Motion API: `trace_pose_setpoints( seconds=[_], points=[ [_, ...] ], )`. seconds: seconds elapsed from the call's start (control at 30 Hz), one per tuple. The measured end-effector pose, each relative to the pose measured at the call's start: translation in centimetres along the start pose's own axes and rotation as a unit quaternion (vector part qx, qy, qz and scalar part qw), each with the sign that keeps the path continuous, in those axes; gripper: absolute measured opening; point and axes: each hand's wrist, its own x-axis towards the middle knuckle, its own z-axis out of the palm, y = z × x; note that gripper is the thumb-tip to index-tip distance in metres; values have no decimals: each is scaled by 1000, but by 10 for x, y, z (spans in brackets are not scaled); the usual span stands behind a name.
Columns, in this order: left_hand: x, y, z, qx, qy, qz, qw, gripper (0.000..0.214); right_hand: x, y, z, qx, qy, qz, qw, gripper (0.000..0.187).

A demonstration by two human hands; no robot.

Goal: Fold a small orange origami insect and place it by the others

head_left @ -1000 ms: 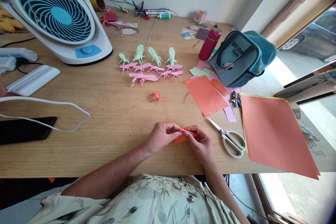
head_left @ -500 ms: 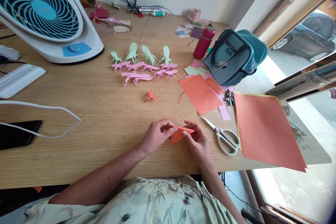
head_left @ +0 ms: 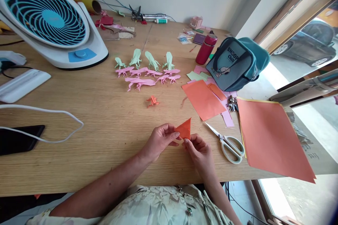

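Note:
A small folded piece of orange paper [head_left: 186, 128], triangular in outline with one point upward, is held between both hands near the table's front edge. My left hand [head_left: 163, 138] pinches its left corner between thumb and fingers. At the lower right corner, my right hand [head_left: 197, 149] grips it the same way. Beyond the hands lies a small orange origami figure [head_left: 152, 101] with thin legs. Behind it stand several pink origami figures [head_left: 141, 83] and a row of green origami figures [head_left: 136, 58].
White-handled scissors [head_left: 229, 144] lie right of my right hand. Orange sheets [head_left: 274, 133] and a smaller orange sheet [head_left: 203, 99] rest farther right. A red bottle [head_left: 206, 48] and teal bag [head_left: 232, 63] stand behind. At left are a fan [head_left: 89, 51], white cable [head_left: 66, 112] and phone [head_left: 21, 139].
The orange paper has been turned so that a point now faces up. My right hand has shifted to its lower corner. The whole view has tilted slightly upward.

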Motion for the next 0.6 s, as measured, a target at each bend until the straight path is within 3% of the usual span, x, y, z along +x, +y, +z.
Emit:
trace_pose_setpoints(
  seconds=[0.13,0.6],
  points=[
    [6,2,-9,81,-58,10,995,41,0,1,-5,-2,-14,0,1000,20],
    [1,-3,-3,28,-38,8,999,37,-2,4,-1,64,58,8,996,21]
  ],
)
